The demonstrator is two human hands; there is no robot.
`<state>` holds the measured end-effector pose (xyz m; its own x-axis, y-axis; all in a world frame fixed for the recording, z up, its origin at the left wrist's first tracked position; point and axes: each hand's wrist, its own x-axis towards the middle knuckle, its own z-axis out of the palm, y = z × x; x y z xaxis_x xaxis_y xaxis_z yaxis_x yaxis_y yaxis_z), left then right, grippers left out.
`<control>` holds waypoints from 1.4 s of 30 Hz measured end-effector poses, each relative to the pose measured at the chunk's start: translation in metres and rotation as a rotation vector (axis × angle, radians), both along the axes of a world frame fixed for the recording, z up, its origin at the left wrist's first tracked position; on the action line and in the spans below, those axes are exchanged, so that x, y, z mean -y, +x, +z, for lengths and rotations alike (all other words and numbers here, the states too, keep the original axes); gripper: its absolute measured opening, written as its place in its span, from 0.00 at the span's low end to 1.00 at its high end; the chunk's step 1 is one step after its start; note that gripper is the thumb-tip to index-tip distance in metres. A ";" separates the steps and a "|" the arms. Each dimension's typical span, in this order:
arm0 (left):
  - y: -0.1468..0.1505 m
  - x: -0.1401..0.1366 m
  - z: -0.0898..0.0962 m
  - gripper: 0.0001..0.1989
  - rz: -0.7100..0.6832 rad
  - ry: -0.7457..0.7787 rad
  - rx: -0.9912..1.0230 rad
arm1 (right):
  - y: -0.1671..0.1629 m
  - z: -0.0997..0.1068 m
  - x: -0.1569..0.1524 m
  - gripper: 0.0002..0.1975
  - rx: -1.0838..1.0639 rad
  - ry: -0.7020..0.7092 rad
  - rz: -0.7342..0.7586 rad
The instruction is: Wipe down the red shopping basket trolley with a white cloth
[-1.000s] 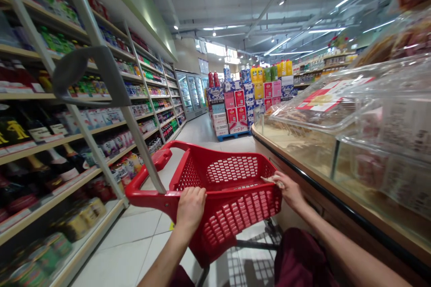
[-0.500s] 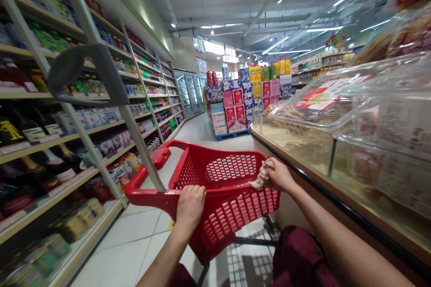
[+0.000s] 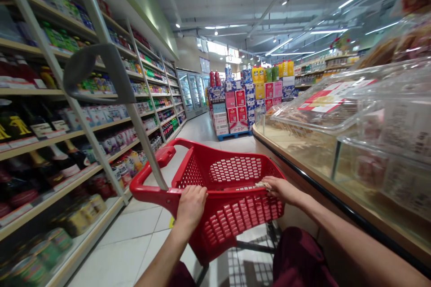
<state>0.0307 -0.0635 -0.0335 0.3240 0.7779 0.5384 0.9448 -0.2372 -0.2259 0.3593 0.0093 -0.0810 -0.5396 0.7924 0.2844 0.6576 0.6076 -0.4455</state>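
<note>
A red plastic shopping cart basket with slotted walls stands in front of me, and its inside looks bare where I can see it. My left hand is closed over its near rim, left of the middle. Further right, my right hand rests at the same rim, fingers closed on a crumpled off-white cloth. Only a small end of the cloth shows past the fingertips; the rest is hidden under the hand. A grey handle on a metal post rises at the basket's left end.
Shelves of bottles and cans line the left. A glass-edged counter with clear packaged food trays runs close along the right. Ahead, a stack of drink cartons stands on a blue pallet. Tiled floor lies below.
My right hand has come down with the cloth and now lies flatter on the rim, covering more of it. The left hand keeps its hold. The view has shifted slightly.
</note>
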 end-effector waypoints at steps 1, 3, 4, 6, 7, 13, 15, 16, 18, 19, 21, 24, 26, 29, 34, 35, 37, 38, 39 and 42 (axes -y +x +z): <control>0.000 0.001 0.001 0.12 -0.005 0.006 0.000 | 0.000 0.004 0.002 0.16 -0.020 -0.022 0.042; 0.001 0.001 0.001 0.12 -0.017 0.016 0.006 | -0.001 0.011 0.008 0.14 -0.065 -0.039 0.079; 0.002 0.001 0.001 0.12 -0.025 0.021 0.010 | 0.000 0.015 0.012 0.15 -0.098 -0.032 0.057; 0.003 0.001 0.001 0.12 -0.040 0.026 0.014 | 0.005 0.023 0.021 0.15 -0.190 0.010 -0.056; 0.004 0.000 0.001 0.12 -0.041 0.024 0.011 | 0.011 0.028 0.025 0.15 -0.237 0.039 -0.133; 0.010 -0.004 0.002 0.12 -0.025 -0.001 0.022 | 0.048 0.028 0.016 0.14 -0.264 0.255 -0.430; 0.011 -0.005 0.001 0.11 -0.024 0.005 0.026 | 0.042 0.007 0.006 0.15 -0.253 0.256 -0.491; 0.011 -0.006 0.001 0.11 -0.023 0.009 0.026 | 0.035 -0.006 0.002 0.16 -0.254 0.248 -0.511; 0.010 -0.007 0.000 0.12 -0.025 0.015 0.026 | 0.018 -0.030 -0.004 0.18 -0.265 0.258 -0.539; 0.008 -0.008 -0.001 0.12 -0.028 0.018 0.027 | 0.010 -0.039 -0.005 0.19 -0.262 0.272 -0.539; 0.005 -0.009 -0.001 0.12 -0.030 0.024 0.024 | -0.003 -0.052 -0.003 0.24 -0.218 0.299 -0.525; 0.000 -0.011 -0.001 0.12 -0.030 0.033 0.012 | -0.006 -0.057 -0.002 0.32 -0.128 0.305 -0.507; -0.002 -0.012 -0.001 0.13 -0.031 0.037 0.005 | 0.002 -0.055 -0.007 0.30 -0.123 0.290 -0.443; -0.003 -0.012 -0.001 0.13 -0.020 0.052 0.001 | 0.023 -0.043 -0.022 0.23 -0.162 0.261 -0.332; -0.003 -0.011 -0.003 0.13 -0.006 0.066 -0.006 | 0.016 -0.031 -0.031 0.19 -0.259 0.281 -0.492; -0.003 -0.011 -0.003 0.13 -0.005 0.063 -0.008 | 0.002 -0.033 -0.027 0.19 -0.260 0.285 -0.500; -0.004 -0.011 -0.002 0.13 -0.004 0.057 -0.011 | -0.034 -0.039 -0.017 0.19 -0.258 0.290 -0.461; -0.005 -0.011 -0.002 0.13 -0.003 0.055 -0.013 | -0.050 -0.041 -0.011 0.20 -0.252 0.297 -0.415; -0.006 -0.011 -0.002 0.13 -0.003 0.051 -0.017 | -0.061 -0.043 -0.006 0.21 -0.236 0.320 -0.323; -0.008 -0.009 -0.001 0.12 0.003 0.037 -0.026 | -0.056 -0.043 -0.001 0.22 -0.159 0.344 -0.254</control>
<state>0.0227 -0.0541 -0.0341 0.3360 0.7588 0.5580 0.9392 -0.2256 -0.2588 0.3033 0.0100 -0.1244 -0.2687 0.7388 0.6180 0.7450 0.5661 -0.3529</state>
